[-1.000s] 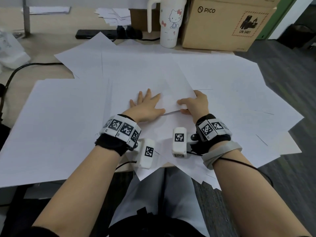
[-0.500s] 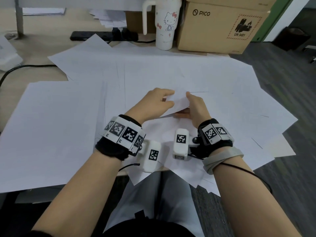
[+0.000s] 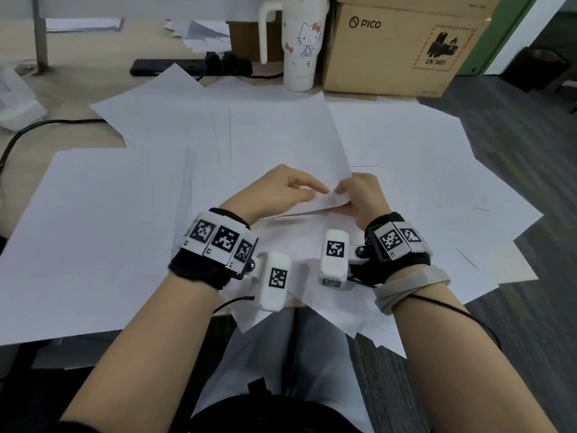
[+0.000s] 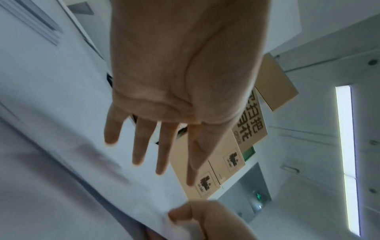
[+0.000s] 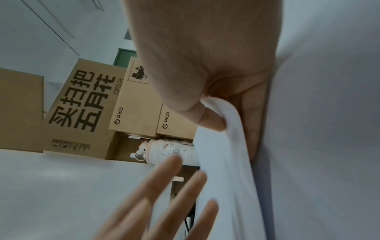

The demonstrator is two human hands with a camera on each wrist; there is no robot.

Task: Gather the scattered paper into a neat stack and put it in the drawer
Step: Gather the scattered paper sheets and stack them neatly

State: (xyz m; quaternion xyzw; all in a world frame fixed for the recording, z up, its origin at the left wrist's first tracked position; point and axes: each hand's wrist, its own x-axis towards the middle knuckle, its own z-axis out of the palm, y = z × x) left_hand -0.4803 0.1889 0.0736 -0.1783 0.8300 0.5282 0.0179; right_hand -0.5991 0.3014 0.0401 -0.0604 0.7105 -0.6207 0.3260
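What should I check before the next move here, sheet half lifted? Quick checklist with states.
1. Right hand has the sheet corner: ok, thumb and fingers pinch it in the right wrist view.
2. Left hand free to help: ok, fingers straight, holding nothing.
3. One sheet lifted, not several: cannot tell, edges blur.
4. Papers gathered: not ok, spread across the desk, some overhanging the near edge.
5. Tumbler and cardboard box clear of the sheets: ok, at the far edge.
6. Drawer located: cannot tell, none in view.
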